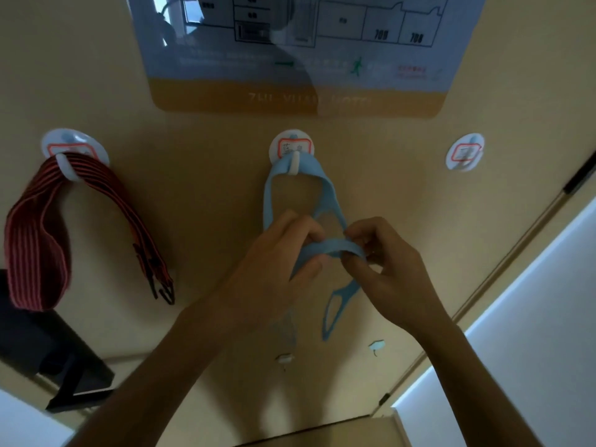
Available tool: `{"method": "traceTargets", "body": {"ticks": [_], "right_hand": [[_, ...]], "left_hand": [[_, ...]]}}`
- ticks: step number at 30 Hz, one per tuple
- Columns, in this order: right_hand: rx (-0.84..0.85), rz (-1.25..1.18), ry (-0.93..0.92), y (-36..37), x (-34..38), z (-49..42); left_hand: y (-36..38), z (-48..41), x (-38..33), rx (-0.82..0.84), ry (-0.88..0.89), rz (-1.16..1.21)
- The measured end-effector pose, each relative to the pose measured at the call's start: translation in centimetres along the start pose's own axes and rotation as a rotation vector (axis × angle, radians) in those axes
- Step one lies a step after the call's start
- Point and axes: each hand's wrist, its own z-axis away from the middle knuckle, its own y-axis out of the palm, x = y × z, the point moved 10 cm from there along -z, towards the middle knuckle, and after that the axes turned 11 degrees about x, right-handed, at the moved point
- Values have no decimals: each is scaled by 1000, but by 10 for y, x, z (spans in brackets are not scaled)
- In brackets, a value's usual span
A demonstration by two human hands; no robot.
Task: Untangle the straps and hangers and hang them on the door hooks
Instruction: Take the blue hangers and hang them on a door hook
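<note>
Blue strap [268, 201] hung in a loop from the middle hook [293, 156] on the tan door [200, 188], both sides running down to the two hands near the centre of the view. The left hand [283, 253] was curled around one stretch of the strap, gripping it between thumb and fingers. The right hand [387, 262], just beside it, pinched a folded part of the same strap between thumb and forefinger. A short flat length of strap spanned the gap between the two hands. Below the hands, a narrower end of the blue strap with a long opening in it dangled against the door.

Far to the left, a red striped strap [38, 246] was draped over the left hook [69, 156]. One wide fold sagged down at the left edge, and its other end, fitted with dark clips [161, 282], trailed down to the right. The right hook [464, 152] sat well apart from the blue strap, on the same level as the other two. Each hook had a round white base with a red-bordered label.

Above the hooks, a glossy floor-plan notice [300, 59] was fixed to the door. Two small pale hooks [284, 359] were stuck lower on the door, beneath the hands.
</note>
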Motion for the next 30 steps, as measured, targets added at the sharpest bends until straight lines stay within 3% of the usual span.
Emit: {"method": "traceTargets", "body": {"ticks": [6, 10, 13, 19, 22, 27, 30], "right_hand": [[136, -72, -81, -25, -10, 8], [130, -82, -118, -68, -35, 12], [132, 25, -201, -104, -44, 13], [129, 145, -316, -158, -60, 6], [27, 210, -358, -183, -57, -8], [-123, 312, -392, -209, -42, -34], [-155, 372, -358, -211, -41, -48]], "left_hand": [[17, -26, -31, -18, 27, 34], [39, -57, -39, 21, -46, 14], [61, -82, -48, 82, -112, -10], [74, -123, -90, 53, -60, 94], [65, -143, -99, -43, -60, 56], [36, -172, -110, -266, -7, -265], [27, -181, -109, -349, -1, -339]]}}
